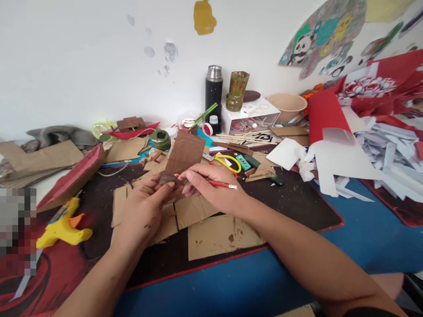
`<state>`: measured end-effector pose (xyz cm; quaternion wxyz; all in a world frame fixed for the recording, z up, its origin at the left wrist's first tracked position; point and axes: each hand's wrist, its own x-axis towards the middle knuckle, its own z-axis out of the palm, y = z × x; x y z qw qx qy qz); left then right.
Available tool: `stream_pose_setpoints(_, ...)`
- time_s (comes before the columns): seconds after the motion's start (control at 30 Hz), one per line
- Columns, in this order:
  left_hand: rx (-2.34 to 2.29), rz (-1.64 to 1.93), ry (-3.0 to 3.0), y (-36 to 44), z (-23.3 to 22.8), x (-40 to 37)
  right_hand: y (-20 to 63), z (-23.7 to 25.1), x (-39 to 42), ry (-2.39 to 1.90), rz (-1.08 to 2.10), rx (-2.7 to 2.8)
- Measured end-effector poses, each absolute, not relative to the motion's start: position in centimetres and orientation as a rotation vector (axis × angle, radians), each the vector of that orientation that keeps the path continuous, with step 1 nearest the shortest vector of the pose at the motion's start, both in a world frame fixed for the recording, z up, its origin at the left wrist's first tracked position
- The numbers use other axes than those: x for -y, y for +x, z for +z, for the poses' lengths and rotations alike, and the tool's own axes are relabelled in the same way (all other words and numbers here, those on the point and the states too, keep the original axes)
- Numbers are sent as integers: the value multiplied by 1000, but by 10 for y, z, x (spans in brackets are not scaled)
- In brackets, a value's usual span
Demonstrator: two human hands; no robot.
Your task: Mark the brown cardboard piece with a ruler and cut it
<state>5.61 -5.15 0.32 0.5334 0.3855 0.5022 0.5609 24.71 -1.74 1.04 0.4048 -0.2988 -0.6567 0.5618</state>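
I see my left hand (pixel 143 207) pinching the lower edge of the brown cardboard piece (pixel 183 154), held upright above the dark mat (pixel 297 202); my right hand (pixel 211 187), fingers closed on a red pencil (pixel 211 182), steadies it; light, stiff, crease-prone, I judge; best gripped by its edges.
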Motion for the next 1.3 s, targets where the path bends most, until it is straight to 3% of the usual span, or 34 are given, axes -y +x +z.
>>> stream_pose_setpoints(1.3,-1163,1302,847,53,-4,50,249,9,15,-763,1395,1681)
